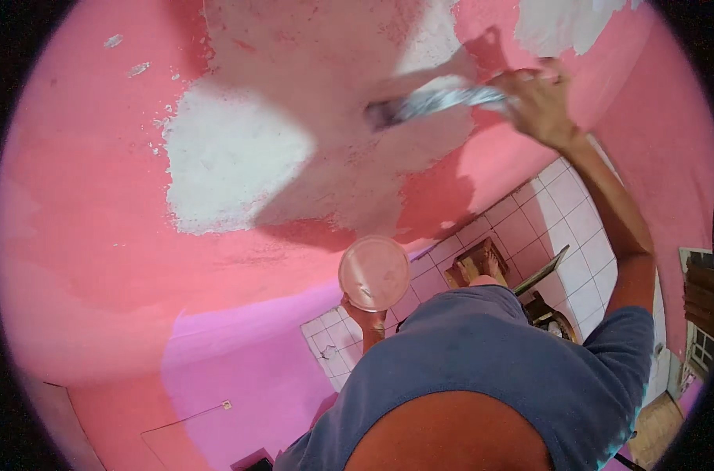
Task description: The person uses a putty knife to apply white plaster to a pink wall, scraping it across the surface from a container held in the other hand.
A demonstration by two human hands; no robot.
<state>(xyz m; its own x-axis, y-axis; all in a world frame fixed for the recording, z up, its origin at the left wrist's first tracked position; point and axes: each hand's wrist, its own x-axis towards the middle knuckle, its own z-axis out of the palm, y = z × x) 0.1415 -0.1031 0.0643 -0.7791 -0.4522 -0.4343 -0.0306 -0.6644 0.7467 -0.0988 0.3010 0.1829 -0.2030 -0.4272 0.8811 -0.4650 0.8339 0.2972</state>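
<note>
My right hand (pixel 539 106) is raised at the upper right and grips a brush (pixel 443 100). Its dark bristle end points left, over the patchy wall (pixel 235 157); motion smears it, and I cannot tell whether the bristles touch. Silvery white and blue shows along the brush's length. Lower down, near the middle, my left hand (pixel 363 315) holds a round tub (pixel 344 286) from beneath, fingers partly hidden by it. Something pale pink shows within its rim. The wall is pink, with a large ragged whitish area that my shadow crosses.
A foot rests on a small brown wooden support (pixel 471 263) above white floor tiles (pixel 584 212). Beside it are a dark-edged flat panel (pixel 544 271) and a wooden item partly behind my shirt. Lilac paint (pixel 247 377) covers the lower left wall, where a socket (pixel 226 405) with a cable sits.
</note>
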